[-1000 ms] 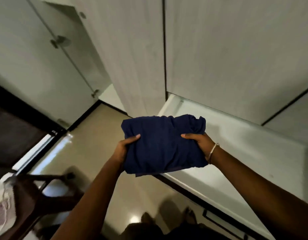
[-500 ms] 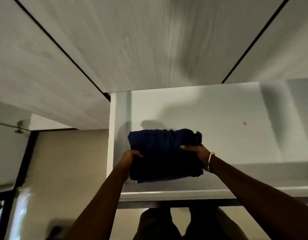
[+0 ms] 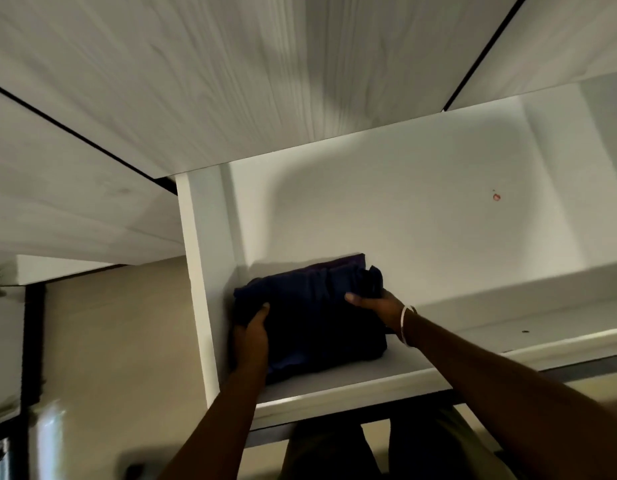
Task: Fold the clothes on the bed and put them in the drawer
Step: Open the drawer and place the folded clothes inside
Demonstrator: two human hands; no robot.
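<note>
A folded dark blue garment (image 3: 314,317) lies in the near left corner of an open white drawer (image 3: 199,271), against its left wall. My left hand (image 3: 253,336) grips the garment's left edge, thumb on top. At the right edge my right hand (image 3: 376,301), with a bangle at the wrist, holds the bundle with the thumb over the cloth. Whether the garment rests fully on the drawer floor I cannot tell.
White wardrobe doors (image 3: 231,81) rise above the drawer. A small red mark (image 3: 496,197) shows on the drawer floor to the right. Beige tiled floor (image 3: 120,341) lies to the left, with a dark frame (image 3: 31,344) at its far left.
Both hands have brought the folded garment from above the floor over the drawer's front edge and down into its left corner. The view has swung toward the drawer.
</note>
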